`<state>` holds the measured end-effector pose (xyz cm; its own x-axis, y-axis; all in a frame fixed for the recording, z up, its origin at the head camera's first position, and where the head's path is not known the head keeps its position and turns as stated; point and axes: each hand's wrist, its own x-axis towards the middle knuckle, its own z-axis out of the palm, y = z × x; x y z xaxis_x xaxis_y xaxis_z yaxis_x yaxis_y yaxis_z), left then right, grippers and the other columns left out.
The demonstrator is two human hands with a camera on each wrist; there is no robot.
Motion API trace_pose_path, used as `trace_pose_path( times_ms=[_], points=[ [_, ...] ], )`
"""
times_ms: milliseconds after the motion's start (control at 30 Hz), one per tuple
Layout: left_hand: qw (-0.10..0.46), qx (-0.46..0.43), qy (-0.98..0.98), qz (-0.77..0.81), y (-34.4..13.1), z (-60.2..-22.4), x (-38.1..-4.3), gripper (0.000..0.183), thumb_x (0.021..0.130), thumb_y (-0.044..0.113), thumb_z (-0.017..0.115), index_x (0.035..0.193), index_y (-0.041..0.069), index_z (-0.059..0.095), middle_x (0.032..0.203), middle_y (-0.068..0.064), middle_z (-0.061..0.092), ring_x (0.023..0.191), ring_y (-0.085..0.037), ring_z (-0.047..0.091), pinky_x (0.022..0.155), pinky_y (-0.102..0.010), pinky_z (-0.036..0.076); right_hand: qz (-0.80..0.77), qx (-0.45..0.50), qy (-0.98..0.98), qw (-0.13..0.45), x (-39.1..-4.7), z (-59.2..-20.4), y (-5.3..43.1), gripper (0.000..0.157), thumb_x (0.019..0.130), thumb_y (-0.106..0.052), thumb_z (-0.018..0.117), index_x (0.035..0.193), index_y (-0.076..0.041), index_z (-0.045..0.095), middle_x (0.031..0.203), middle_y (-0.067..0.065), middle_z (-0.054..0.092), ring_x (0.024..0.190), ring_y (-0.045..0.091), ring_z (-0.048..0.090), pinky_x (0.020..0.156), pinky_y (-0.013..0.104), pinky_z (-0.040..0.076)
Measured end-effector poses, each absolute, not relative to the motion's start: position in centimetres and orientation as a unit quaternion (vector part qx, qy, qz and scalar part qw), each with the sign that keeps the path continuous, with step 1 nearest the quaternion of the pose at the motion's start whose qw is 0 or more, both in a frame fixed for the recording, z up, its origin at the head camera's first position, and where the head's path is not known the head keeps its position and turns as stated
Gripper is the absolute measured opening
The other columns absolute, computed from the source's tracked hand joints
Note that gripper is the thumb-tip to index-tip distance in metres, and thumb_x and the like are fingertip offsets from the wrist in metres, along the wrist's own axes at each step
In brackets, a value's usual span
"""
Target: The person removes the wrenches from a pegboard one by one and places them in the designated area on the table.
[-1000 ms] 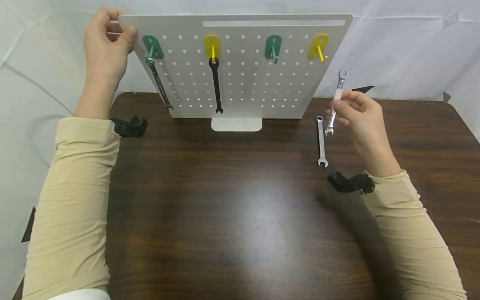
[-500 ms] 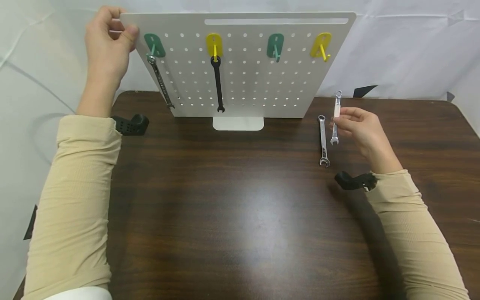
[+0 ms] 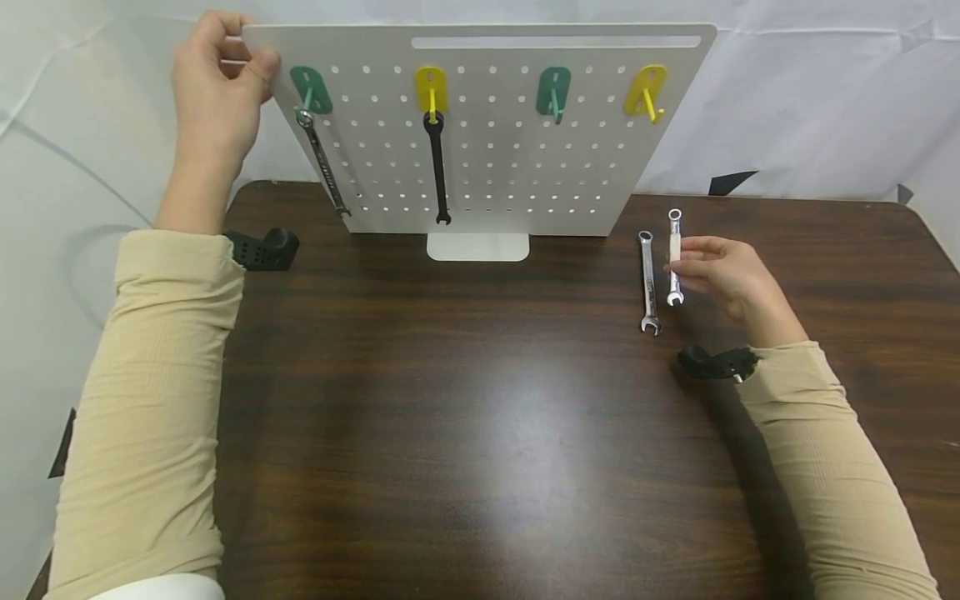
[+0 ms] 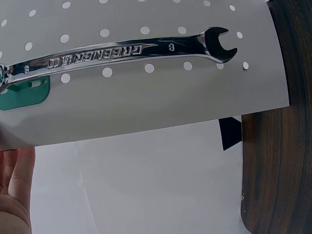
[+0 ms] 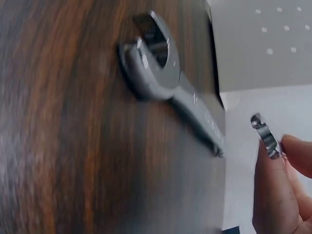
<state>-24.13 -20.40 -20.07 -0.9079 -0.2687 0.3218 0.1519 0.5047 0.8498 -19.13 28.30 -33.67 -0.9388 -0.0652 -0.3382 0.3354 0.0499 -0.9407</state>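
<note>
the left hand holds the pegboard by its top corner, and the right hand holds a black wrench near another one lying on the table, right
Not quite: the wrench in the right hand is silver, not black, as the head view shows. The left hand does hold the pegboard by its top corner.

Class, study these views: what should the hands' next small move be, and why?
Probably the right hand should lay the white-banded wrench on the table and let go: it has been coming down over the last second and now lines up roughly parallel to the loose silver wrench.
</note>
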Motion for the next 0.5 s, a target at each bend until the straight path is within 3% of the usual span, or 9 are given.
trace_pose_path(
  times_ms=[500],
  points=[
    [0.216,0.030,-0.840,-0.497,-20.42,-20.21,-24.15,0.022,0.088,0.030,0.061,0.109,0.023,0.059,0.091,0.019,0.046,0.088,0.007,0.050,0.096,-0.014,0.053,-0.606,0.111,0.760,0.206,-19.43,-34.53,29.07,0.035,0.091,0.000,0.060,0.121,-0.005,0.044,0.077,-0.019,0.064,0.072,-0.006,0.062,0.069,0.009,0.059]
  ],
)
